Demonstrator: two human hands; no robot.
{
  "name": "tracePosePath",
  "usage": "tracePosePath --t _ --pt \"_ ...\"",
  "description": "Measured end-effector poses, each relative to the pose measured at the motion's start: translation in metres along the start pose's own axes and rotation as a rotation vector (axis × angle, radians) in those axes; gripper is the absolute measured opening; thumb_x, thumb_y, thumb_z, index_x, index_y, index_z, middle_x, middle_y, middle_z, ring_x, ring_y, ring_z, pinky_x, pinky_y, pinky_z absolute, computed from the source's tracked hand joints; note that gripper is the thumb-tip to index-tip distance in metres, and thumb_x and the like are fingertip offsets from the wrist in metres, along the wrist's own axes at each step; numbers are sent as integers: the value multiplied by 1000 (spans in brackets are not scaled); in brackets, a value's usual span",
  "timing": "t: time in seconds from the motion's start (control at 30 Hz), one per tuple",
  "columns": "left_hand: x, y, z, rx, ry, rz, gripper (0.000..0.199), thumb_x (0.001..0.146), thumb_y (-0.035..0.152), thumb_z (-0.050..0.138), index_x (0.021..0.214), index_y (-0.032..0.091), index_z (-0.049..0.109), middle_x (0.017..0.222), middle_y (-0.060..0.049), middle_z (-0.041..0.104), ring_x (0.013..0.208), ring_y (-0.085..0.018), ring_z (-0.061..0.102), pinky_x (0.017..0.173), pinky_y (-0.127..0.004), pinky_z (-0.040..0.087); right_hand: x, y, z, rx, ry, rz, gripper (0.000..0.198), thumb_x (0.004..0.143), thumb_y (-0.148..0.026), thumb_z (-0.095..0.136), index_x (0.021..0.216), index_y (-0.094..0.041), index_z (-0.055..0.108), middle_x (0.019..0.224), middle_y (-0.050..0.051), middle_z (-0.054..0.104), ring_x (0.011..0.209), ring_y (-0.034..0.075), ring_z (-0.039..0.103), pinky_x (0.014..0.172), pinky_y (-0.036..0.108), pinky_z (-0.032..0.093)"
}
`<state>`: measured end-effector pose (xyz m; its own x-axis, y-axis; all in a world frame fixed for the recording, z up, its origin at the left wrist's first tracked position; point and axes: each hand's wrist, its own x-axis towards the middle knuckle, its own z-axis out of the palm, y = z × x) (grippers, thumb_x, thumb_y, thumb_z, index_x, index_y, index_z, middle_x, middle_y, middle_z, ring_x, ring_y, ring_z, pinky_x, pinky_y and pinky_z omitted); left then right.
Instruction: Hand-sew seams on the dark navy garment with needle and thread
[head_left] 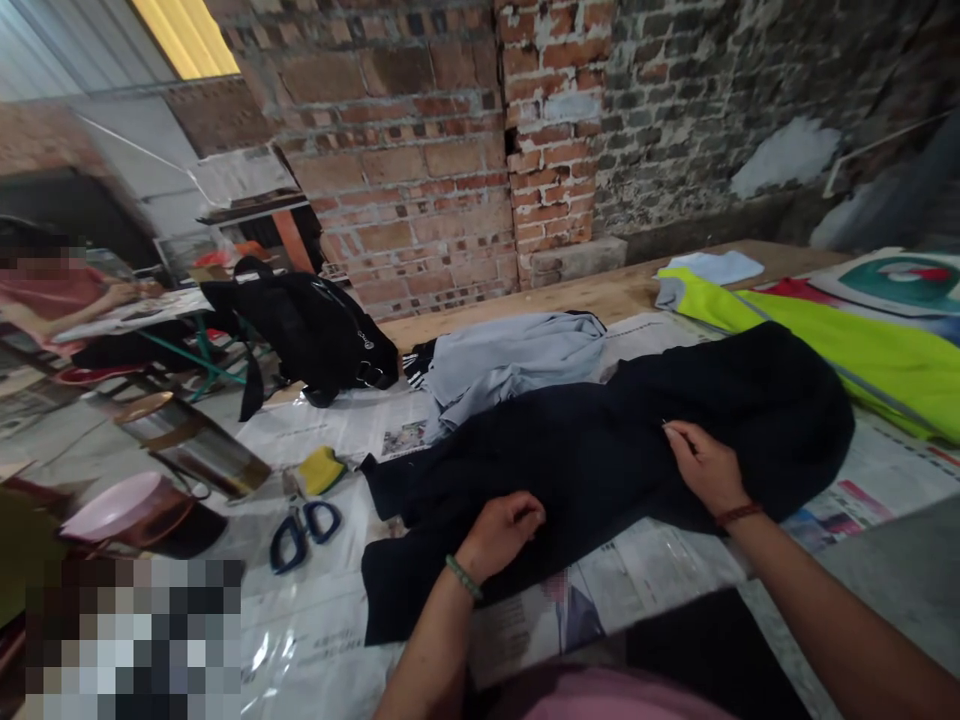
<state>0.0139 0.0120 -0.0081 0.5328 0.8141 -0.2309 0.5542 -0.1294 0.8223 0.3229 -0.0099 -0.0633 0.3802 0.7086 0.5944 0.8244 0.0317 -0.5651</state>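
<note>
A dark navy garment [570, 440] lies stretched across the newspaper-covered table, with two narrow ends toward the left. On its near side, my left hand [501, 535] rests with curled fingers, thumb and forefinger together; what lies between them is hidden. Farther right, my right hand [703, 465] is over the cloth, thumb and forefinger pinched. A tiny pale speck shows at those fingertips, too small to name. Behind the garment is a crumpled light grey garment [517, 350]. Scissors [304, 530] with dark blue handles lie left of the navy cloth, beside a yellow sponge-like piece [321, 470].
A metal flask [191, 445] and a pink-topped cup [142, 515] stand at the left. Behind them sits a black bag [315, 335]. A neon yellow garment [817, 335] and a green iron [896, 280] are at the right. Another person [60, 300] sits at a far table.
</note>
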Motion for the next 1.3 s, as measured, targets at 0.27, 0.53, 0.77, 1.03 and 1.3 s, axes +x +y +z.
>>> tracePosePath --t 0.27,0.53,0.77,1.03,1.3 --pt "-1 3 10 186 21 15 22 65 31 59 81 19 69 70 0 63 65 -14 55 58 -22 40 1 -4 -2 14 -9 5 34 83 -40 39 93 -17 61 83 6 66 71 17 62 67 27 48" --pt "-17 16 6 130 99 83 17 71 25 53 77 17 67 67 0 62 61 -13 53 56 -21 39 13 -14 -13 2 27 24 33 83 -37 37 96 -16 59 67 4 62 57 14 58 60 24 46" --pt "-1 42 -30 173 146 173 17 72 24 52 76 17 67 67 0 62 63 -12 53 59 -21 38 55 -123 -8 325 -24 -78 28 84 -35 39 97 -19 58 74 4 61 57 12 55 57 24 45" --pt "29 26 -69 -183 74 57 17 63 28 63 71 14 68 63 1 61 61 -11 52 60 -21 40 52 -159 74 578 -701 -234 24 84 -19 36 98 -19 56 67 -2 57 46 6 50 51 18 42" --pt "30 7 -63 -304 -25 -43 18 59 28 67 70 14 70 62 0 64 60 -11 53 60 -20 40 33 -130 82 416 -821 -449 23 82 -14 40 87 -21 62 83 3 54 75 11 54 68 23 43"
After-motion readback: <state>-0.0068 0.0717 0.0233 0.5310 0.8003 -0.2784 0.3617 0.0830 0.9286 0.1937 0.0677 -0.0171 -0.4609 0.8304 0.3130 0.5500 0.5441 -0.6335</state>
